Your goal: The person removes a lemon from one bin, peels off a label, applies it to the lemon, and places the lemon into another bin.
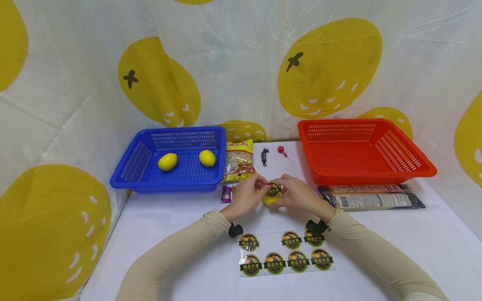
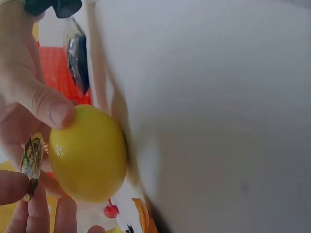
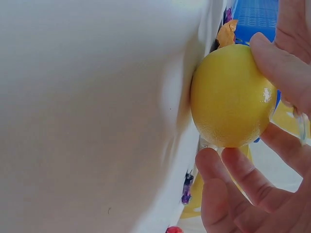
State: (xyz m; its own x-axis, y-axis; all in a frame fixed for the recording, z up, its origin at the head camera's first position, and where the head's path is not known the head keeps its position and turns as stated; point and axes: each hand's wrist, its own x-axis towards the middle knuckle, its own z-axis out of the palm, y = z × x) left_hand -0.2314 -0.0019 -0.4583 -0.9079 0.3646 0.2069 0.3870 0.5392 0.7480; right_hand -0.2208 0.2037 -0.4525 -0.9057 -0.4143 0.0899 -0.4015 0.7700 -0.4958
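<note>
- Left hand (image 1: pixel 246 193): one; fingers pinch a round label sticker (image 1: pixel 273 190), dark with a banner.
- Right hand (image 1: pixel 299 194): one; thumb and fingers grip a yellow lemon (image 2: pixel 90 155).
- Lemon and sticker: between the two hands, mid-worktop (image 1: pixel 180 251); sticker just beside the fruit, contact not clear.
- Sticker sheet (image 1: pixel 267 247): one, clear, flat, nearer the person than the lemon; seven labels, three in the far row with a gap, four in the near row.
- Blue basket (image 1: pixel 169 187): one, plastic, left; contains two lemons (image 1: pixel 167 161), set apart.
- Red basket (image 1: pixel 370 177): one, plastic, right.
- Long packets (image 1: pixel 373 200): flat, along the red basket's near side.
- Snack bag (image 1: pixel 239 161): one, yellow and clear, beside the blue basket.
- Purple sweets: two; one (image 1: pixel 265 157) right of the bag, one (image 1: pixel 226 195) near the left hand.
- Orange wrapper (image 3: pixel 227 34): one, partly hidden.
- Red lollipop (image 1: pixel 280 149): one, between the baskets.
</note>
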